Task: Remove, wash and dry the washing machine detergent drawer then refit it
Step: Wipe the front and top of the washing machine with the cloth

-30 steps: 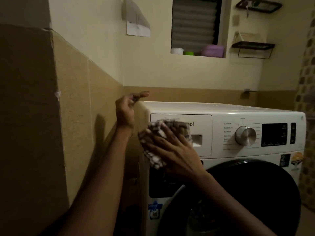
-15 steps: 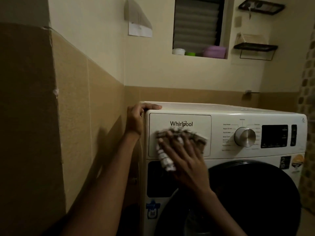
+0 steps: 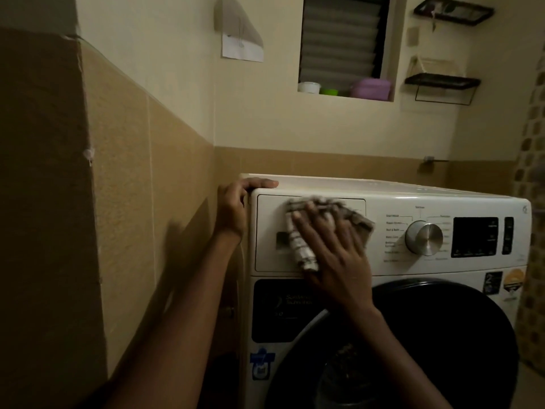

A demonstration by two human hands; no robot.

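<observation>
so the cream plastic detergent drawer (image 3: 271, 214) is sitting flush in the top-left of the white front-load washing machine (image 3: 413, 199), looks refitted to me. right hand (image 3: 333, 255) has its fingers (image 3: 317, 222) spread flat, pressing a brown-and-white checked cloth (image 3: 303, 252) onto the drawer's front panel, not pinching it. the drawer face runs long side to side, directly under those fingers, with its dark pull recess (image 3: 281, 240) just left of the fingertips. left hand (image 3: 233, 208) is beside the drawer, fingers curled over the machine's top corner, bracing. right hand's the one on it, so i'd guess this is a final wipe of the panel
</observation>
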